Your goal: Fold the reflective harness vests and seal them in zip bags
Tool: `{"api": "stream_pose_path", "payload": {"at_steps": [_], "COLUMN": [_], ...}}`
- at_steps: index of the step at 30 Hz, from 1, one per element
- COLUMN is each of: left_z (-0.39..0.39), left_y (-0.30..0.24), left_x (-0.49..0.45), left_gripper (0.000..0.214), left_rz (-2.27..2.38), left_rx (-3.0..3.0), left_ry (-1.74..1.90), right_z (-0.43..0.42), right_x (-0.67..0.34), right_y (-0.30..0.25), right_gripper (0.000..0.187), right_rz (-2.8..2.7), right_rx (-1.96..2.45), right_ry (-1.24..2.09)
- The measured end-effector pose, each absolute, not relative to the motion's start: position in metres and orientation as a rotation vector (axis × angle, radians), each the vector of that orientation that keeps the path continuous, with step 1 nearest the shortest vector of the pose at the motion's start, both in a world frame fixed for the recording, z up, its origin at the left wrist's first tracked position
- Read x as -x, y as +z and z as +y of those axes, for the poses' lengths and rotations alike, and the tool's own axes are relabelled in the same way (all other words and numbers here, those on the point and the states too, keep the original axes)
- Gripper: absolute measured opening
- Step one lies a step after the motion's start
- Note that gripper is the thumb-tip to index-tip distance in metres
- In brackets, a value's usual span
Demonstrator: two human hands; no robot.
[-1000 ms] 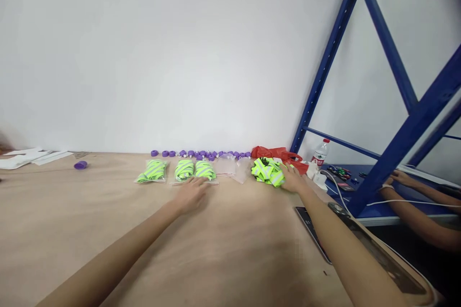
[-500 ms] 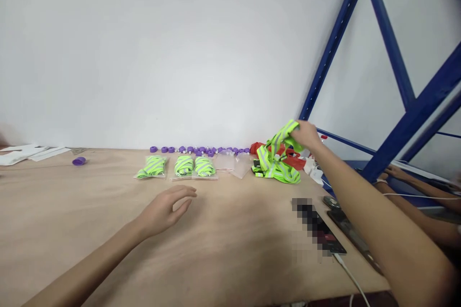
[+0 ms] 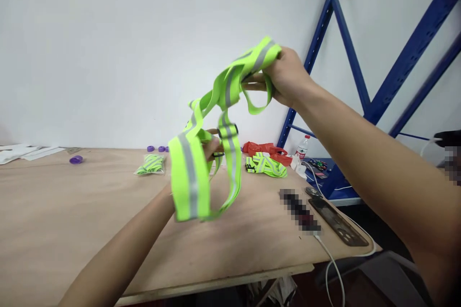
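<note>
A neon-green reflective strap harness (image 3: 190, 172) with grey stripes hangs in the air in front of me. My right hand (image 3: 286, 76) is closed on its upper loops, raised high near the blue rack. My left hand (image 3: 211, 146) grips a lower band, mostly hidden behind the wide strap. More loose green straps (image 3: 266, 165) lie in a pile on the wooden table (image 3: 72, 211) beyond. A bagged green strap (image 3: 151, 164) lies further left.
Purple caps (image 3: 76, 159) and white papers (image 3: 21, 152) lie at the table's back left. A red bag (image 3: 262, 147), a water bottle (image 3: 301, 147) and a blue rack (image 3: 342, 29) are at the right. A phone and cable (image 3: 334, 220) rest near the table's right edge.
My right hand lifted one strap harness off the pile and raised it high toward me. My left hand left the table and took hold of its lower band.
</note>
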State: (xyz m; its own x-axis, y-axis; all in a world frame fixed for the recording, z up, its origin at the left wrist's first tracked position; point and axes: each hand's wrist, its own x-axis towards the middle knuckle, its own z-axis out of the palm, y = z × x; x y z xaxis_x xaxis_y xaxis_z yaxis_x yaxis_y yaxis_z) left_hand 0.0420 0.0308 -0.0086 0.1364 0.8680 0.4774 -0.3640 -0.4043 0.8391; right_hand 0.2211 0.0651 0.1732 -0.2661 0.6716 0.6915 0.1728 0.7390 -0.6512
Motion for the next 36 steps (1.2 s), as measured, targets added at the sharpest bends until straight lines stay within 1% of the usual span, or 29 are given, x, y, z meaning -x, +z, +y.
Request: {"api": "stream_pose_path", "payload": {"at_steps": [2,4,6,9,12,14,17,20,23,25,26,31,33,36], "left_z": [0.026,0.026,0.026,0.022,0.011,0.001,-0.008,-0.011,-0.013,-0.013,-0.014,-0.012,-0.01,-0.008], "left_y": [-0.006,-0.004,0.0,0.013,0.03,0.04,0.047,0.049,0.051,0.053,0.054,0.057,0.058,0.06], "left_x": [-0.022,0.006,0.037,0.076,0.098,0.103,0.103,0.1,0.098,0.097,0.098,0.106,0.109,0.109], "left_gripper": [0.038,0.036,0.041,0.046,0.032,0.02,0.015,0.021,0.03,0.028,0.027,0.03,0.028,0.023], "left_rz": [0.578,0.647,0.769,1.041,1.3,1.493,1.831,2.285,2.666,2.69,2.663,2.632,2.57,2.244], "left_rx": [-1.35,-1.34,-1.365,-1.501,-1.719,-1.863,-2.02,-2.182,-2.195,-2.141,-2.12,-2.063,-2.039,-1.902], "left_ry": [1.531,1.576,1.608,1.563,1.507,1.536,1.584,1.436,1.059,0.838,0.758,0.589,0.632,0.875], "right_z": [0.062,0.063,0.067,0.072,0.074,0.073,0.069,0.068,0.069,0.069,0.068,0.062,0.063,0.067], "right_x": [-0.222,-0.23,-0.242,-0.264,-0.281,-0.286,-0.287,-0.287,-0.291,-0.295,-0.297,-0.304,-0.307,-0.314], "right_y": [0.158,0.143,0.131,0.122,0.119,0.119,0.117,0.112,0.107,0.105,0.104,0.105,0.106,0.107], "right_gripper": [0.022,0.024,0.027,0.029,0.027,0.028,0.032,0.034,0.027,0.023,0.025,0.043,0.044,0.042], "right_rz": [-1.804,-1.799,-1.844,-2.027,-2.224,-2.306,-2.317,-2.327,-2.441,-2.498,-2.514,-2.455,-2.369,-2.245], "right_rx": [0.686,0.735,0.821,0.985,1.138,1.227,1.321,1.337,1.358,1.39,1.396,1.389,1.418,1.449], "right_ry": [0.548,0.544,0.566,0.652,0.704,0.666,0.552,0.491,0.502,0.528,0.548,0.675,0.72,0.771]}}
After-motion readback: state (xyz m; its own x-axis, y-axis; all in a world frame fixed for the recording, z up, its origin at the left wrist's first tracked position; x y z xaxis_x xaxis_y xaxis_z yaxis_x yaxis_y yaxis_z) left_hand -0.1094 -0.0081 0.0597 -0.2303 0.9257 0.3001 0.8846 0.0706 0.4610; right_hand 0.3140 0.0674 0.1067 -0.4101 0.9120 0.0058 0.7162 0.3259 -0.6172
